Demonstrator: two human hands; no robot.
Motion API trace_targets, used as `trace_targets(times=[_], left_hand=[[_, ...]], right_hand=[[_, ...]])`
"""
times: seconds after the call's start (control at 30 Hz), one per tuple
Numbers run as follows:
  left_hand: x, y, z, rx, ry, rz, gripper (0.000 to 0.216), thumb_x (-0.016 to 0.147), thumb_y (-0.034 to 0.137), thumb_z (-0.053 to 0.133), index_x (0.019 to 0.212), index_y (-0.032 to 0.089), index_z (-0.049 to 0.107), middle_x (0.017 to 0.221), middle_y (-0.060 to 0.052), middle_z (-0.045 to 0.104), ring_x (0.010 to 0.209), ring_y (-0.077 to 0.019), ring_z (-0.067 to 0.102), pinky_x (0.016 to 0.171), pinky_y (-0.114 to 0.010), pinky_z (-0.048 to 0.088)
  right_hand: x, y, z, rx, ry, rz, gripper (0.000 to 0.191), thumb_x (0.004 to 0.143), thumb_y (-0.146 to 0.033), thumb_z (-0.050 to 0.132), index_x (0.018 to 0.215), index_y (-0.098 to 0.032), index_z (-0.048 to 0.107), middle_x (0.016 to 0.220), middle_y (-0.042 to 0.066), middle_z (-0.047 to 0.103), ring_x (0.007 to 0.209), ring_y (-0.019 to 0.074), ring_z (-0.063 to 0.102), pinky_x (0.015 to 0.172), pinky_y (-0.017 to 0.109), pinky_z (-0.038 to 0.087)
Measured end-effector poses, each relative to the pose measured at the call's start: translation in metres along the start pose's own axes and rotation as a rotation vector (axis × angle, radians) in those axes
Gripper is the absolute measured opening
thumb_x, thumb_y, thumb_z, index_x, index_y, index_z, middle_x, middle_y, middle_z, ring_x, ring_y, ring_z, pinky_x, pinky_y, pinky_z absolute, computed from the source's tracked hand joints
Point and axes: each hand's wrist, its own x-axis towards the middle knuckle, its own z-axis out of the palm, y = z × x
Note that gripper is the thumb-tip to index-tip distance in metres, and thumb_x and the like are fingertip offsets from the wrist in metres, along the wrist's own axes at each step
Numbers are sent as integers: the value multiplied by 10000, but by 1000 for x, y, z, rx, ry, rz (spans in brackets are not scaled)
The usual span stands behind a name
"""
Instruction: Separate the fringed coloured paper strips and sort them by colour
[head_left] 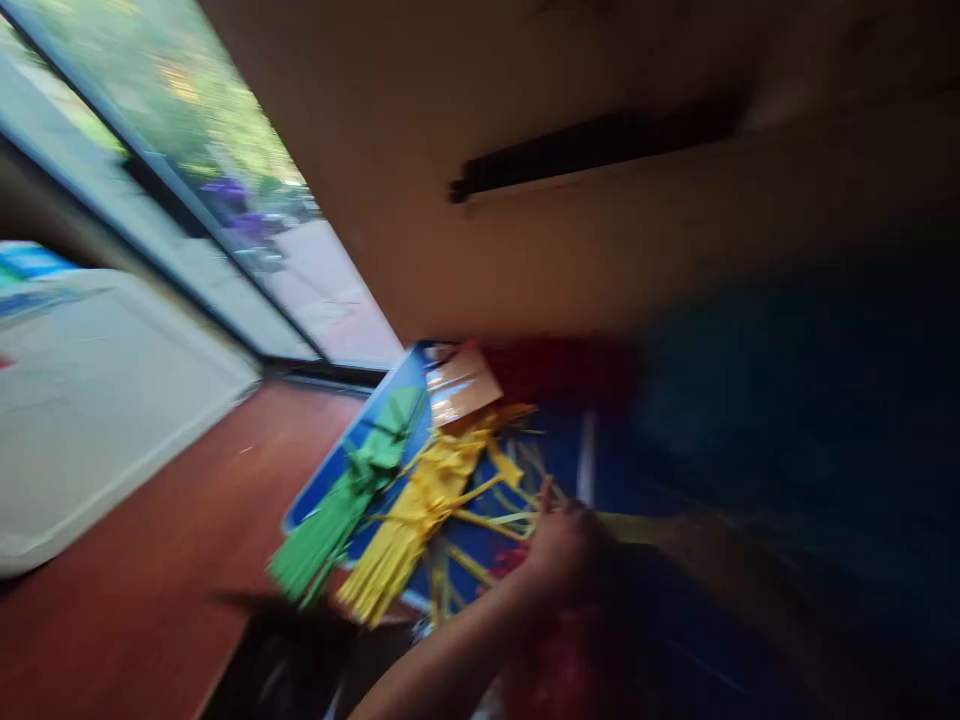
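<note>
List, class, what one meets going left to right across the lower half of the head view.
White round-cornered panel, bundle of flat green strips, bundle of flat yellow strips, left hand, blurred right hand.

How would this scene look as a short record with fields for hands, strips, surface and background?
Left hand: over blue surface
Left hand's location: at yellowish strip
Right hand: dark, blurred, across the strip
Grip: too blurred to tell
Bundles: green bundle beside yellow bundle
Background: glass pane, upper left
</note>
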Motion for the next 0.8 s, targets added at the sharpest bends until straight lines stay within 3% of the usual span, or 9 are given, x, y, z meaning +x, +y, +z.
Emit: trace_targets(times=[0.07, 0.17, 0.27, 0.43, 0.8], left_hand=[[11, -13, 9, -17, 68, -6, 173, 882, 179, 553, 859, 230, 717, 865, -81, 696, 949, -279, 581, 1081, -684, 212], [21, -26, 16, -33, 152, 11, 156, 861, 165, 595, 799, 251, 710, 830, -45, 697, 935, -262, 577, 1096, -665, 173], [21, -30, 16, -59, 226, 5, 177, 856, 173, 606, 793, 295, 717, 835, -7, 706, 954, -239, 577, 1111, -595, 173], [28, -26, 15, -54, 215, -51, 260, 915, 226, 527, 744, 267, 718, 819, -18, 704, 896, -217, 579, 1031, -480, 282], [41, -19, 15, -4, 183, -134, 272, 900, 279, 547, 666, 217, 672, 769, -39, 683, 884, -247, 577, 952, -461, 308]], right_hand=[[-17, 14, -31, -83, -83, 32, 125, 932, -307, 657, 820, -320, 710, 926, 2, 713, 872, 192, 637, 853, 377, 456], [-13, 17, -46, -111, -216, 74, 165, 936, -262, 634, 799, -283, 724, 845, -16, 710, 830, 178, 629, 819, 361, 391], [-2, 11, -42, -115, -221, 145, 180, 921, -215, 624, 758, -225, 702, 803, -10, 692, 813, 170, 614, 790, 338, 345], [-1, 6, -34, -123, -146, 237, 169, 881, -201, 649, 712, -186, 648, 760, -6, 669, 775, 163, 604, 792, 329, 317], [2, 13, -26, -162, -119, 286, 141, 860, -207, 651, 722, -193, 625, 766, 1, 679, 770, 172, 614, 820, 331, 320]])
